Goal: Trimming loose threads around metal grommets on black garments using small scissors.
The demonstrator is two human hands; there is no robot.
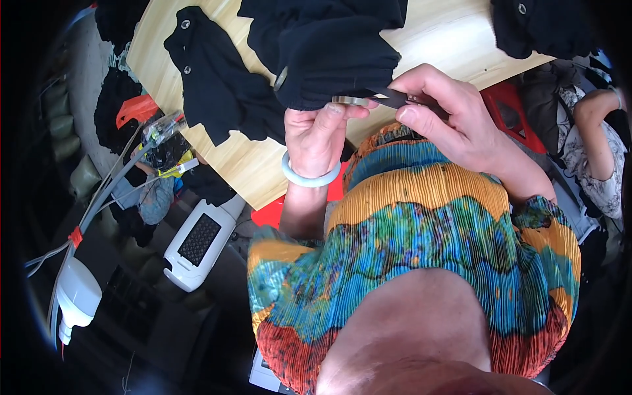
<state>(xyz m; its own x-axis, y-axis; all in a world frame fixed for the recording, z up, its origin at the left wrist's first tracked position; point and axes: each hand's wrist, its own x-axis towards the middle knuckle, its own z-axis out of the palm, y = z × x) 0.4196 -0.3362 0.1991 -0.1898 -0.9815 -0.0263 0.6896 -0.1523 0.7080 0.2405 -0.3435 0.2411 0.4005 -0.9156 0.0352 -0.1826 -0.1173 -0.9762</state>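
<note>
My left hand [319,135], with a pale bangle [309,176] on its wrist, is closed at the near edge of a bunched black knit garment [336,66]. Thumb and fingers pinch a round metal piece [349,101], seen nearly edge-on, beside the cloth. My right hand [444,108] is closed around a small dark tool [393,97] that looks like thread snips. Its narrow tips point left and lie close to the metal piece; whether they touch cannot be made out. A round metal button [281,79] sits on the garment's left side.
The pale wooden table [454,49] also bears a black garment piece with metal eyelets [217,72] and dark cloth [543,26]. Left are a white plastic device [201,240], cables and a bulb [79,293]. At right are a red stool [513,115] and another person's arm [596,131].
</note>
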